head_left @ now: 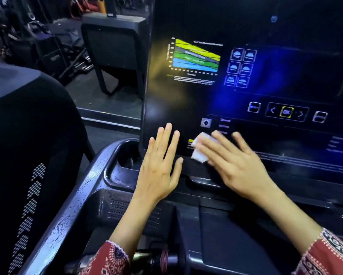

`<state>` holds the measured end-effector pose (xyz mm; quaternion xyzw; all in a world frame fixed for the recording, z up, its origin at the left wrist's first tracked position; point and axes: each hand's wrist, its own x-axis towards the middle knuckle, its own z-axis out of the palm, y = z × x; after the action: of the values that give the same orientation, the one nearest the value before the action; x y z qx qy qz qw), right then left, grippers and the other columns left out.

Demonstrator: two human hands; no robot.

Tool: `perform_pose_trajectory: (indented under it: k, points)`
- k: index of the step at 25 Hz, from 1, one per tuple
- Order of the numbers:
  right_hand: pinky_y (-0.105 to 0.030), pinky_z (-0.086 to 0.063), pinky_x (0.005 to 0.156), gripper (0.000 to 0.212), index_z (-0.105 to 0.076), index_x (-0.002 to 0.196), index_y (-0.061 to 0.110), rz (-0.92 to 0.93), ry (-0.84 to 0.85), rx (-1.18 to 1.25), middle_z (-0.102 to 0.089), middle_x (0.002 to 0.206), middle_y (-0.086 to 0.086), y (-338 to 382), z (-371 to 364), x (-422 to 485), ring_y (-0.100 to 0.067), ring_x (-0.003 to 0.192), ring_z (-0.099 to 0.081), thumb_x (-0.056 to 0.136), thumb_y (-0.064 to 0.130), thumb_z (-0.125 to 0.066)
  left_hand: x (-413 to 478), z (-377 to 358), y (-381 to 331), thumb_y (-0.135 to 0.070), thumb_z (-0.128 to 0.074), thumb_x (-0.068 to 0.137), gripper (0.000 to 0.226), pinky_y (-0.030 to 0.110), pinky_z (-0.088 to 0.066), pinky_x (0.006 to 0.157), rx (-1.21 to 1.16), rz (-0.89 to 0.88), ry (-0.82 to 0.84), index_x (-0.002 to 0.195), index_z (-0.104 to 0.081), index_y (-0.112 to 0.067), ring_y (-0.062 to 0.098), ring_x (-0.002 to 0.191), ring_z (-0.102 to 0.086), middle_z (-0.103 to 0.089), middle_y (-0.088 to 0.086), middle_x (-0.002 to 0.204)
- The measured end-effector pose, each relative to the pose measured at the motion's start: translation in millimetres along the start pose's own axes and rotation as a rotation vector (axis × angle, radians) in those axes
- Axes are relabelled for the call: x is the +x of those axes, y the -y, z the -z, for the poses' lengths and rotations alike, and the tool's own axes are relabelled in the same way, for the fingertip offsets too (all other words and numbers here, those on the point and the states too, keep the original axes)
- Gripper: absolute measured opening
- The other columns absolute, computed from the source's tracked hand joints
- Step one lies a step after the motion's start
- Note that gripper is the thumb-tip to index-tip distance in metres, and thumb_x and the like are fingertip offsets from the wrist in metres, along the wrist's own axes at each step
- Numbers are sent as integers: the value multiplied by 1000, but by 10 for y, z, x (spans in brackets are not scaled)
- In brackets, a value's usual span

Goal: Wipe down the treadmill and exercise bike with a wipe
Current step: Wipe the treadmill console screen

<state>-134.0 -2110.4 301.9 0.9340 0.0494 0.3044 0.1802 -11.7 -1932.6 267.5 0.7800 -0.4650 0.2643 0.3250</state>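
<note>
Dark treadmill console (186,108): left hand (158,167) flat, empty; right hand (236,161) outstretched (blurred) on a white wipe (199,153).

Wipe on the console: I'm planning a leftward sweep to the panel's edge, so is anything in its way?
Yes: the left hand, fingers straight, is spread at the console panel's lower left, just left of the wipe under the right hand.

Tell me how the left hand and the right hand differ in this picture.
The right hand presses a white wipe flat against the console panel; the left hand holds nothing. The left hand points its spread fingers upward and looks sharp; the right hand slants to the left and looks blurred. Both have straight fingers and red patterned sleeves.
</note>
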Motion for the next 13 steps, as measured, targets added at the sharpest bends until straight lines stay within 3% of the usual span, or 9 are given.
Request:
perform_pose_trajectory:
  k: [3, 4, 8, 13]
  points:
    - [-40, -4, 117, 44, -29, 147, 13, -387, -91, 55, -30, 153, -5, -281, 160, -153, -29, 142, -23, 103, 21, -30, 110, -105, -156, -21, -47, 93, 58, 34, -5, 120, -47, -30, -11, 145, -29, -1, 20, 147, -6, -20, 14, 154]
    - [-40, -4, 117, 44, -29, 146, 11, -381, -97, 85, -31, 153, -7, -258, 179, -209, -31, 141, -22, 103, 21, -28, 137, -142, -206, -22, -47, 93, 59, 34, -4, 120, -62, -32, -22, 144, -29, -1, 20, 147, -5, -21, 15, 154]
    - [-42, -17, 115, 41, -35, 143, 16, 40, 172, 122, -32, 151, 0, -311, 247, -695, -27, 138, -32, 103, 24, -30, 231, -260, -397, -23, -47, 92, 59, 33, -4, 120, -73, -101, -15, 144, -29, -1, 19, 147, -3, -20, 13, 154]
    - [-42, -9, 118, 48, -29, 149, 23, -155, 288, 90, -32, 153, 6, -749, 651, -1477, -28, 142, -27, 101, 22, -31, 261, -363, -605, -23, -47, 93, 57, 34, -5, 120, -94, -168, 0, 143, -32, -1, 21, 147, -5, -21, 13, 153]
